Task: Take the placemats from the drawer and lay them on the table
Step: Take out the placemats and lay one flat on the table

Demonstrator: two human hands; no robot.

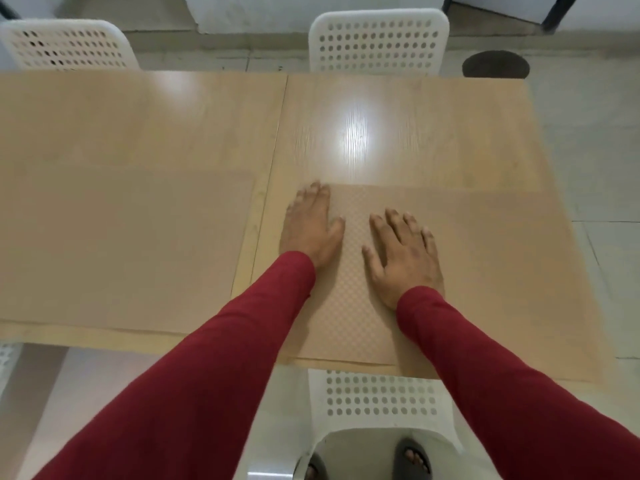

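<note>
Left hand [311, 226], right hand [403, 258]: grips wide, palms pressing placemat [485, 271] flat, squaring it at bench [363, 133] 6 o'clock edge.

**Both hands flat, palms down**

The left hand [311, 226] lies palm down with fingers straight and close together. The right hand [401, 254] lies palm down just beside it, fingers spread and thumb out. Both forearms, in red sleeves [221, 368], reach forward from below, roughly parallel.
</note>
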